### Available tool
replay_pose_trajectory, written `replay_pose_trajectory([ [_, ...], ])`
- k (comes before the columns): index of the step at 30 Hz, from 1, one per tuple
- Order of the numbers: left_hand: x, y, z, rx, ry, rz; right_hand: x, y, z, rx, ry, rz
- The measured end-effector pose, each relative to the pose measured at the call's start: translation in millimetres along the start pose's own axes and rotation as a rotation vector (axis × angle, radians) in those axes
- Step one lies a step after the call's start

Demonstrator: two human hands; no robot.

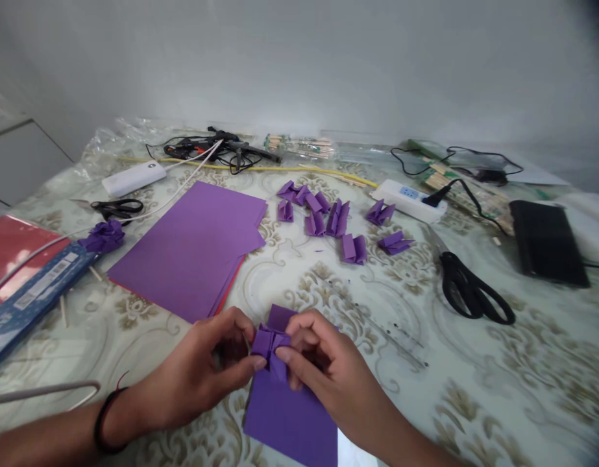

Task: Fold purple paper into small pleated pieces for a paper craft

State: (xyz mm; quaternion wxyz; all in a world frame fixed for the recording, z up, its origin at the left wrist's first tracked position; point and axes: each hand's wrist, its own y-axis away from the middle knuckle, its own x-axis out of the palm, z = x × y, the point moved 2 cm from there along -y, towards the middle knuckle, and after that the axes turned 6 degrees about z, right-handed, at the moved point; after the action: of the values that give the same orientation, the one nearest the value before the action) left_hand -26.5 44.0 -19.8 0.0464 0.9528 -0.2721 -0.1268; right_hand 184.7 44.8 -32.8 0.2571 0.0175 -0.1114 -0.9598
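Between my two hands is a folded purple paper piece [271,345], gripped by thumbs and fingers. My left hand [216,363] pinches its left side, and my right hand [318,363] pinches its right side. Creases and a middle gap show on its top; its underside is hidden. Beneath lies a flat purple paper sheet [294,421], partly covered by my right hand. Farther back, several folded purple pieces [337,217] lie scattered on the table. A stack of purple paper [187,246] with red at its lower edge rests behind my left hand.
Black-handled scissors [469,288] lie right; another pair [117,209] lies left near crumpled purple paper [103,237]. A white power strip [409,200], a black flat case [549,243], a glue gun with cables [226,148] and a white power bank [134,178] sit toward the back.
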Motion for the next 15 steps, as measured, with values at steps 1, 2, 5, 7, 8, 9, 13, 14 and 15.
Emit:
replay_pose_trajectory([
  [1,-0.6,-0.8,-0.8,0.016,-0.025,-0.005,0.3,-0.2,0.4,-0.005,-0.022,-0.008],
  [2,-1.3,-1.5,-1.8,0.03,-0.055,-0.013,0.5,-0.4,0.9,-0.01,-0.038,-0.016],
  [5,-3.5,-2.3,-5.3,0.064,-0.139,-0.026,0.8,-0.8,2.0,-0.026,-0.062,-0.032],
  [7,-4.1,-1.6,-6.5,0.08,-0.149,-0.027,0.6,-0.7,1.8,-0.027,-0.057,-0.026],
  [8,-4.0,-0.9,-6.2,0.076,-0.133,-0.023,0.5,-0.5,1.4,-0.024,-0.047,-0.019],
  [9,-3.6,-0.2,-5.3,0.064,-0.107,-0.018,0.4,-0.4,1.0,-0.021,-0.033,-0.011],
  [13,-1.7,2.5,0.5,0.017,0.02,-0.015,0.4,0.7,0.7,-0.026,0.049,0.024],
  [14,-1.5,2.7,1.3,0.017,0.041,-0.014,0.5,1.0,1.1,-0.035,0.074,0.031],
  [15,-1.2,2.7,1.7,0.015,0.051,-0.002,0.5,1.4,1.7,-0.048,0.101,0.036],
])
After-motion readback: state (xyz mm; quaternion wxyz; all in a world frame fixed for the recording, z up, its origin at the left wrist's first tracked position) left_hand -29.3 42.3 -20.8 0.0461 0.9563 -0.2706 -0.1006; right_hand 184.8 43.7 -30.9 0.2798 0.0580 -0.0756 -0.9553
